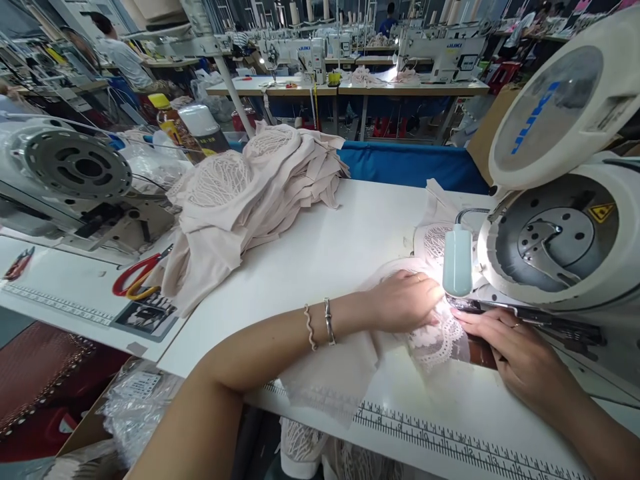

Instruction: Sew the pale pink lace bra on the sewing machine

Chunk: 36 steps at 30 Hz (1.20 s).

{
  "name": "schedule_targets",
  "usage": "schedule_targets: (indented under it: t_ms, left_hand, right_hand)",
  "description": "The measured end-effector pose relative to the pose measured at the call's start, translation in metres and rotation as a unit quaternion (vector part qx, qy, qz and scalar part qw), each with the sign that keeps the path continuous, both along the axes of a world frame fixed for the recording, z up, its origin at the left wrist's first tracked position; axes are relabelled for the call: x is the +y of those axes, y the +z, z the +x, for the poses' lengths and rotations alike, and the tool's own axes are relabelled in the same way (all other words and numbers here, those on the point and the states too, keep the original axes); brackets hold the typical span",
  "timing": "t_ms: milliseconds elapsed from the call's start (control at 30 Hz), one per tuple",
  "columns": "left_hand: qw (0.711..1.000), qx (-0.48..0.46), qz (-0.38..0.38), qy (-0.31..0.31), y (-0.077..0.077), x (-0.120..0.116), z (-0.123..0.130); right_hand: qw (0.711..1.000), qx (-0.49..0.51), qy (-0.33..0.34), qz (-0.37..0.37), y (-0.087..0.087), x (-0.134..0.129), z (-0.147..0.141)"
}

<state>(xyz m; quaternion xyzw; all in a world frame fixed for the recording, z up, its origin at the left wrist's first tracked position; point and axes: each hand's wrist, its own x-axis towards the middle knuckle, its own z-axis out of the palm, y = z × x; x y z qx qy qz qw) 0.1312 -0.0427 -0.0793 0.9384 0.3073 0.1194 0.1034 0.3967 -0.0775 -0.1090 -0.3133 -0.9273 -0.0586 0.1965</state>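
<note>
Pale pink lace fabric (434, 341) lies under the sewing machine's needle area, brightly lit by a small lamp (457, 261). My left hand (407, 300) is closed on the fabric, just left of the lamp, with its fingers bunched together. Sheer cloth (335, 380) hangs from under my left forearm over the table's front edge. My right hand (500, 337) rests beside the machine's base, its fingers stretched toward the lace edge. The needle itself is hidden behind the lamp and machine head (595, 267).
A heap of pink garments (270, 193) covers the back left of the white table (280, 287). Red-and-orange scissors (140, 277) lie left of it, near a second machine (85, 180). Bottles (203, 127) stand behind. A printed ruler (425, 437) runs along the front edge.
</note>
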Motion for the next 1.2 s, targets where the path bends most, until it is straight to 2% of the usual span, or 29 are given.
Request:
schedule_targets:
  t_ms: [100, 267, 433, 533, 767, 933, 1200]
  left_hand:
    - [0.998, -0.023, 0.008, 0.058, 0.003, 0.014, 0.003]
    - [0.998, 0.052, 0.012, 0.014, 0.008, 0.028, 0.003]
    - [0.995, 0.072, 0.057, 0.036, 0.001, 0.023, 0.004]
    - [0.996, 0.073, 0.037, 0.044, -0.002, 0.022, 0.003]
    - [0.996, 0.076, -0.015, 0.05, 0.005, 0.021, 0.001]
    - [0.994, 0.078, -0.047, 0.061, 0.006, 0.021, 0.002]
    - [0.995, 0.055, -0.037, 0.077, 0.006, 0.02, 0.002]
  right_hand:
    - [1.0, 0.003, -0.001, 0.007, -0.001, 0.001, 0.0]
    - [1.0, 0.006, -0.001, 0.01, -0.001, 0.002, -0.002]
    - [1.0, 0.014, -0.009, 0.017, -0.001, 0.0, -0.003]
    - [1.0, 0.014, -0.009, 0.014, -0.001, 0.0, -0.003]
    - [1.0, 0.016, -0.006, 0.017, -0.002, 0.0, -0.003]
    - [0.999, 0.033, -0.011, -0.006, 0.0, 0.0, -0.004]
    - [0.998, 0.041, -0.021, -0.033, -0.005, 0.001, 0.0]
